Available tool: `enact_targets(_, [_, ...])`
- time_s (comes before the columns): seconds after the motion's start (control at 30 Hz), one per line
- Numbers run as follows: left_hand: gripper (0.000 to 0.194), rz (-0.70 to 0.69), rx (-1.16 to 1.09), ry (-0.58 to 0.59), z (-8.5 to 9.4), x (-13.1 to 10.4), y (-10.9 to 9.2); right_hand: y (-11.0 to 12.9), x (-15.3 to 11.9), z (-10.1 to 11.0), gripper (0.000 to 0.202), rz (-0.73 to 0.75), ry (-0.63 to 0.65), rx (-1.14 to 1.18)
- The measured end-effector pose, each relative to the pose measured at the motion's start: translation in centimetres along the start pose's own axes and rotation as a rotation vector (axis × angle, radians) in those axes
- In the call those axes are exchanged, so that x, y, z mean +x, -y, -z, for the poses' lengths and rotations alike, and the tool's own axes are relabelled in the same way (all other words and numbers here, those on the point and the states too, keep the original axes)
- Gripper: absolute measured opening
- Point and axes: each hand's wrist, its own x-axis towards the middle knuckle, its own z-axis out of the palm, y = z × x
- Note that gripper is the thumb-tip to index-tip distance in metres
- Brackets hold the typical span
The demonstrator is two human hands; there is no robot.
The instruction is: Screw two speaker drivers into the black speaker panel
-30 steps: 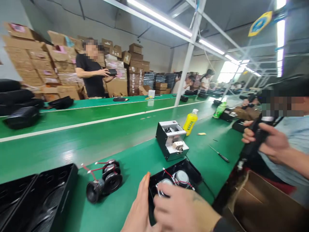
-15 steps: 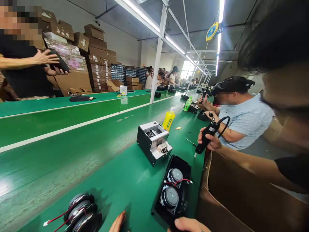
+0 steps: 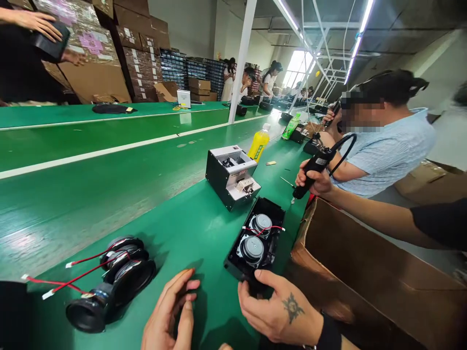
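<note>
Speaker enclosure (image 3: 233, 266), two drivers (image 3: 252, 249) inside
Our right hand (image 3: 279, 307) pinches its near end — our left hand (image 3: 170, 308), half-curled nearby, holds nothing.

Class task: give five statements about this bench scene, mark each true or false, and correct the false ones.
1. The right hand holds the near end of the black case. True.
2. The left hand grips the black case too. False: it is apart from the case and holds nothing.
3. Two speakers sit inside the case. True.
4. The yellow bottle lies on its side. False: it stands upright, beyond the machine.
5. Another person's hand holds a black handheld tool. True.
</note>
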Motion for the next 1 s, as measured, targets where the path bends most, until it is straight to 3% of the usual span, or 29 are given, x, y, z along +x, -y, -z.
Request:
enact_targets(0.17, [0.037, -0.082, 0.105, 0.123, 0.9, 0.5, -0.4, 1.0, 1.0, -2.1, 0.057, -0.005, 0.071, 0.049])
enact_targets(0.3, [0.034, -0.164, 0.201, 0.123, 0.9, 0.5, 0.0, 3.8, 1.8, -4.3, 0.056, -0.089, 0.153, 0.082])
enact_targets(0.37, [0.032, -0.206, 0.247, 0.115, 0.8, 0.4, -0.1, 5.4, 2.9, -4.7, 0.052, -0.070, 0.133, 0.101])
enact_targets(0.47, [0.032, -0.237, 0.296, 0.112, 0.7, 0.6, -0.4, 6.3, 4.9, -4.2, 0.037, 0.082, 0.035, 0.109])
enact_targets(0.57, [0.033, -0.254, 0.314, 0.105, 0.8, 0.8, -0.7, 5.0, 5.8, -4.0, 0.032, 0.258, -0.039, 0.131])
enact_targets(0.67, [0.034, -0.265, 0.306, 0.098, 0.9, 0.9, -0.7, 2.9, 5.1, -4.6, 0.052, 0.358, -0.056, 0.167])
enact_targets(0.83, [0.036, -0.236, 0.285, 0.109, 1.0, 1.0, -0.4, 1.6, 3.9, -4.4, 0.070, 0.312, -0.019, 0.169])
enact_targets(1.0, [0.040, -0.190, 0.270, 0.113, 1.2, 0.9, -0.2, 1.5, 4.0, -0.8, 0.077, 0.310, -0.077, 0.195])
